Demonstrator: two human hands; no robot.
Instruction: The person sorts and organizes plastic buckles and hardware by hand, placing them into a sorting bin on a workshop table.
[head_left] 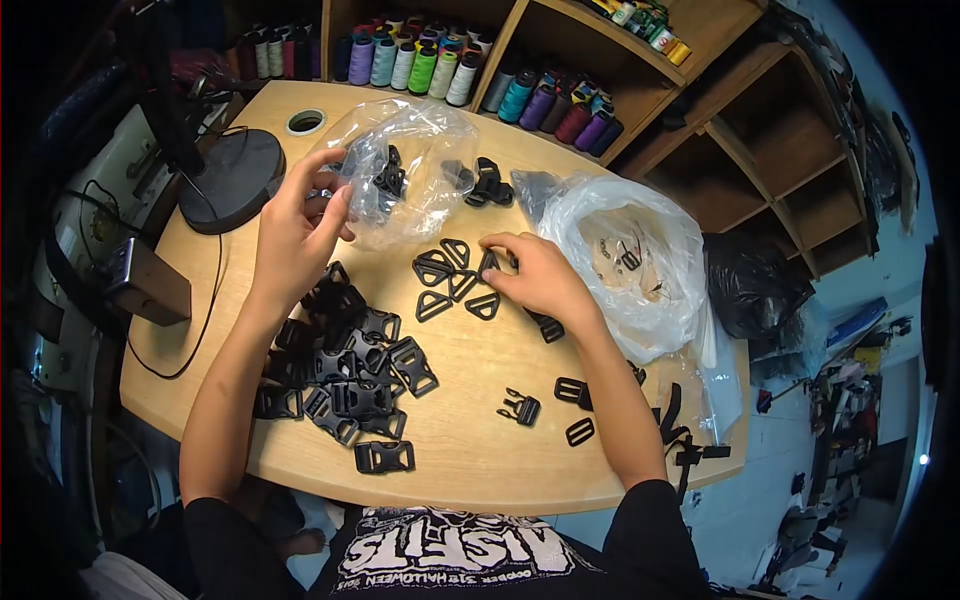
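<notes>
My left hand [305, 225] has its fingers curled at the left side of a clear plastic bag [425, 130], which holds several black plastic pieces [390, 172]. The film appears to be caught between thumb and fingers. In the middle of the table, my right hand [545, 275] pinches a black triangle ring [488, 262] between fingertips and thumb. Several more triangle rings [433, 304] lie flat beside it. Below my left hand spreads a heap of black side-release buckles [362, 400]. A lone male buckle half [520, 407] and a strap slider [580, 432] lie nearer me.
An open whitish plastic bag [680, 300] with a few small pieces inside stands at the right, next to a black bag [755, 285]. Black pieces [488, 182] lie behind. A round lamp base [235, 180], a tape roll [306, 122] and thread spools [422, 68] line the back.
</notes>
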